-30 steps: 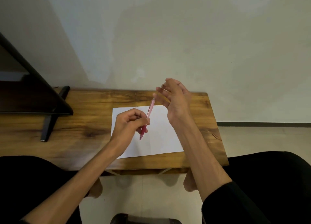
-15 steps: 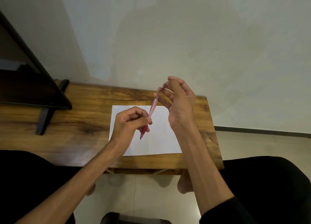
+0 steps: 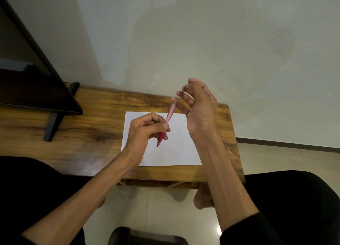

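A pink and red pen is tilted above a white sheet of paper, tip pointing down. My left hand grips its lower half with curled fingers. My right hand is raised just beyond the pen's top end. Its fingertips pinch a thin rod that sticks out of that end. The paper lies flat on a wooden table, near the table's right end.
A dark flat screen on a black stand takes up the table's left part. A pale wall runs right behind the table. The table's right edge drops to a tiled floor, and my dark-clothed knees flank the front edge.
My right hand's fingertips have drawn a little up and away from the pen's top, and a thin rod now shows between them. My left hand keeps its hold.
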